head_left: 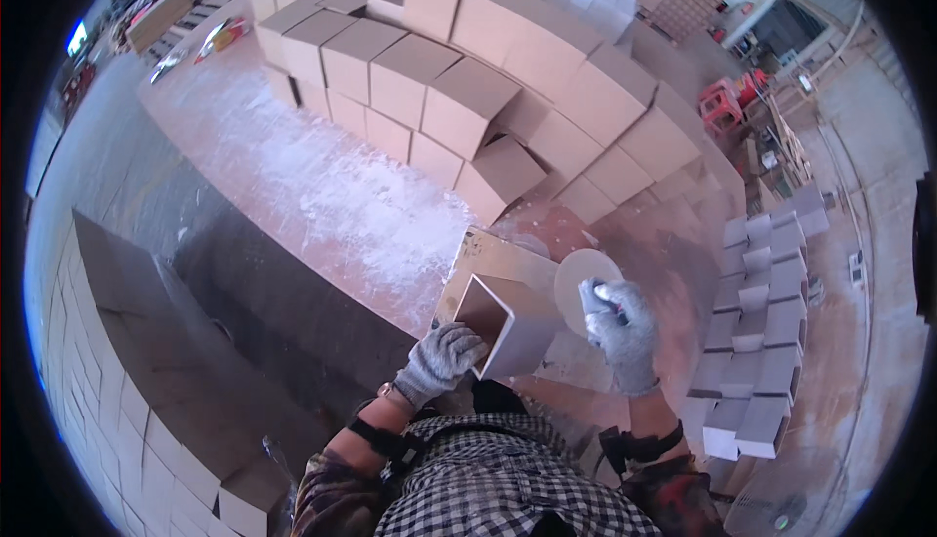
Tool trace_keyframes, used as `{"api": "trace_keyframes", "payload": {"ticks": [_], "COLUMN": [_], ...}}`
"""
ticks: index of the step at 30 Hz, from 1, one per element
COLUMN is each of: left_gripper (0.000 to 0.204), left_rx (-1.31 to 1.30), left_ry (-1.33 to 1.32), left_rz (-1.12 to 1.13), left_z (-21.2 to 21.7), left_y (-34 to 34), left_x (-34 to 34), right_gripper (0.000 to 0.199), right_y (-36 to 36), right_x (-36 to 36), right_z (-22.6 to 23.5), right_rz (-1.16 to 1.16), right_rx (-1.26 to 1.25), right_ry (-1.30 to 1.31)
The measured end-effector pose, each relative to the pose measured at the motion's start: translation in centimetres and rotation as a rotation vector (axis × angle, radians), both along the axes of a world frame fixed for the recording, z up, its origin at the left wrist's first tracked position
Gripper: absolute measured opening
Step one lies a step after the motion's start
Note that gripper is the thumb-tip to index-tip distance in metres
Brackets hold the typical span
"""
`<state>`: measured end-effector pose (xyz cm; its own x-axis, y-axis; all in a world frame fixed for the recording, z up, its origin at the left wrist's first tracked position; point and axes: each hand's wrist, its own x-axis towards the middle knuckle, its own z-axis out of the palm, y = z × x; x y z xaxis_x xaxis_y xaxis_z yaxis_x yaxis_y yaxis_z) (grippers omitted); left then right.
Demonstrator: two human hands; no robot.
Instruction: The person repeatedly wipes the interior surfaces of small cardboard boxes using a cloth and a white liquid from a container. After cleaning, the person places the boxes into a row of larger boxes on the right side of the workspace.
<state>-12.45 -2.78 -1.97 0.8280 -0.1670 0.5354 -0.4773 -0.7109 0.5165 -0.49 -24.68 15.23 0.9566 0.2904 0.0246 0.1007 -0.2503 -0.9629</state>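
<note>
A tan square-sided box [525, 314], hollow with its open end toward me, rests on a small worn board [508, 252] in front of my body. My gloved left hand [444, 356] is closed on the near left edge of the box, fingers curled at its open end. To the right of the box, my gloved right hand [621, 327] grips a round, flat, tan disc [583, 278] by its near side. The disc stands close to the box's right side; whether they touch I cannot tell. How the disc is held is partly hidden by the fingers.
Stacked tan boxes [410, 78] line the far side of the red-brown table [210, 98], which carries white powder. More boxes [752, 342] stand in rows at the right. A wall of blocks [117, 361] runs along the left. A red stool [720, 105] is at the far right.
</note>
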Motion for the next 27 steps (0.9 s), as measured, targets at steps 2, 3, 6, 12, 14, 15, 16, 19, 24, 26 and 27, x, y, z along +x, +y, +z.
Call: {"api": "trace_keyframes", "payload": {"ticks": [2,3,6,12,14,15,16,19,24,26,27], "left_gripper": [0.041,0.041,0.041,0.046,0.046,0.046,0.046,0.043,0.038,0.034,0.03], "left_rx": [0.239,0.283,0.308,0.274,0.296,0.318,0.329,0.374,0.063,0.037,0.011], "left_ry": [-0.208,-0.196,-0.176,-0.141,-0.127,-0.111,-0.107,-0.126,0.066,0.16,0.265], "left_rz": [-0.027,-0.057,-0.094,-0.108,-0.127,-0.139,-0.132,-0.101,-0.035,-0.048,-0.046], "left_z": [1.9,3.1,2.8,2.1,2.4,2.4,2.4,2.4,3.5,3.3,3.1], "left_y": [0.4,0.5,0.7,0.6,0.3,0.2,0.4,0.3,0.0,0.1,0.5], "left_x": [-0.4,-0.5,-1.0,-1.1,-0.9,-0.8,-1.1,-1.4,0.0,0.3,0.1], "right_gripper": [0.018,0.019,0.022,0.025,0.024,0.024,0.023,0.023,0.026,0.031,0.034], "right_y": [-1.2,-1.9,-1.9,-1.5,-1.5,-1.4,-0.2,2.7,3.7,2.3,1.7], "right_x": [0.9,1.5,1.1,-2.6,-3.8,-4.8,-5.7,-7.7,-8.2,-7.9,-7.7], "right_z": [-0.2,-1.3,-2.8,-4.3,-4.9,-4.8,-4.1,-0.9,2.6,2.1,1.7], "right_rz": [-0.065,-0.069,-0.035,-0.075,0.008,0.021,0.046,0.255,0.454,0.245,0.09], "right_rx": [0.088,0.08,0.088,-0.002,-0.136,-0.127,-0.106,0.061,0.333,0.467,0.476], "right_ry": [0.09,0.08,0.079,0.256,-0.119,-0.173,-0.225,-0.226,-0.238,-0.064,0.048]}}
